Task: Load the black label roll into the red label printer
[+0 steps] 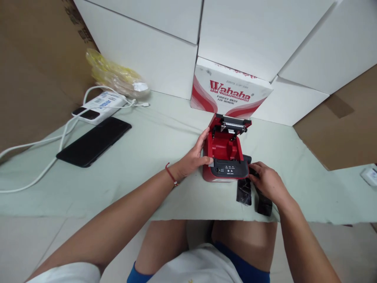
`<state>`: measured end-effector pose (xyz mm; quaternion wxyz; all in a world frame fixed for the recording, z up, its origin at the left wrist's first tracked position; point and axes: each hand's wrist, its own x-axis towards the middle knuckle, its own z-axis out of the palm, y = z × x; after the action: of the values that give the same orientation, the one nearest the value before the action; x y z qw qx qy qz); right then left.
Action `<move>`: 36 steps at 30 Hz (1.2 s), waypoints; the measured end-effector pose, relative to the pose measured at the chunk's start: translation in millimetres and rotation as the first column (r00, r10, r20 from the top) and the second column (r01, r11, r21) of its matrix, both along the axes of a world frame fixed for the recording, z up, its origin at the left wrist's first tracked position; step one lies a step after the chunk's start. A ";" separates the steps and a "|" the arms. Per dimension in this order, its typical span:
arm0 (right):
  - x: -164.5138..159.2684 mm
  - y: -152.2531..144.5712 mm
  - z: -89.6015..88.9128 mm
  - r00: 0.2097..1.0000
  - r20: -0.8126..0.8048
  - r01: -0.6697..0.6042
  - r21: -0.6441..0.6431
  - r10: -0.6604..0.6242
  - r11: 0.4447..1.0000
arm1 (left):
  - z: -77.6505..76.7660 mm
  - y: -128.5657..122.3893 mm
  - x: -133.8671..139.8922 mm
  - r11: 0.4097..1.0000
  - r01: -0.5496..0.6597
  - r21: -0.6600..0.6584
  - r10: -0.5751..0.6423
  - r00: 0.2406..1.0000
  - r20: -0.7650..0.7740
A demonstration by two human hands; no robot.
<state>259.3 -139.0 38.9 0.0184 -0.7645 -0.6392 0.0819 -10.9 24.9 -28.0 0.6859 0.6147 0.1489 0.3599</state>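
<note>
A small red and black label printer (224, 171) stands on the table with its lid (231, 124) raised. Its red inner compartment (225, 147) shows no roll inside. My left hand (196, 157) grips the printer's left side, thumb on the front corner and fingers along the side wall. At the right side, my right hand (266, 181) has its fingers closed on a black strip (264, 206) that runs beneath the palm; the fingertips are partly hidden. A second glossy black strip (244, 192) lies in front of the printer's right corner.
A Wahaha water carton (229, 92) stands just behind the printer, against stacked white boxes (159, 35). At left lie a black phone (94, 141), a white power bank (98, 106) with cables and a yellow plastic bag (118, 74). A white object (369, 177) sits far right.
</note>
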 end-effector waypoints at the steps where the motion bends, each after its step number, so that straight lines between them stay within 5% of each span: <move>1: 0.2 -1.1 4.1 1.000 -0.004 -0.007 -0.017 0.007 1.000 | 1.6 -0.5 0.1 1.000 0.008 -0.013 -0.008 1.000 0.004; 3: 2.9 -7.3 25.0 0.996 -0.069 -0.065 -0.066 0.060 0.996 | 5.2 -1.6 0.6 1.000 0.008 -0.024 -0.008 1.000 0.007; 6: 9.1 -18.7 80.2 0.940 -0.281 -0.232 -0.114 0.193 0.966 | 9.0 -2.9 1.8 1.000 -0.005 -0.031 0.006 1.000 0.024; 10: -2.0 -6.2 133.3 0.901 -0.344 -0.288 -0.019 0.264 0.957 | 9.5 -4.7 2.5 0.998 0.004 -0.055 -0.001 0.999 0.053; 14: -48.5 40.7 112.3 0.969 -0.106 -0.214 0.092 0.224 0.972 | 8.7 -6.2 1.9 0.999 0.003 -0.032 -0.002 1.000 0.026; 20: -103.3 85.0 70.8 0.964 0.263 -0.026 -0.080 0.046 0.996 | 7.8 -5.7 0.8 0.999 -0.016 0.036 0.016 1.000 0.004; 32: -99.6 113.2 63.9 0.971 0.206 -0.094 -0.134 0.120 0.987 | -21.3 4.4 12.4 0.993 -0.083 0.083 0.080 0.996 0.037; 34: -96.5 93.7 65.1 0.980 0.145 -0.131 -0.046 0.137 0.990 | -20.1 2.6 11.1 0.994 -0.074 0.079 0.071 0.996 0.046; 36: -96.7 64.7 64.4 0.981 0.048 -0.194 0.174 0.188 0.965 | -20.0 1.3 10.0 0.994 -0.072 0.082 0.068 0.996 0.056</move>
<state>162.6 -74.4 103.3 0.0689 -0.6957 -0.7149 0.0140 -0.9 26.1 -48.0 0.6502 0.6276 0.1368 0.4058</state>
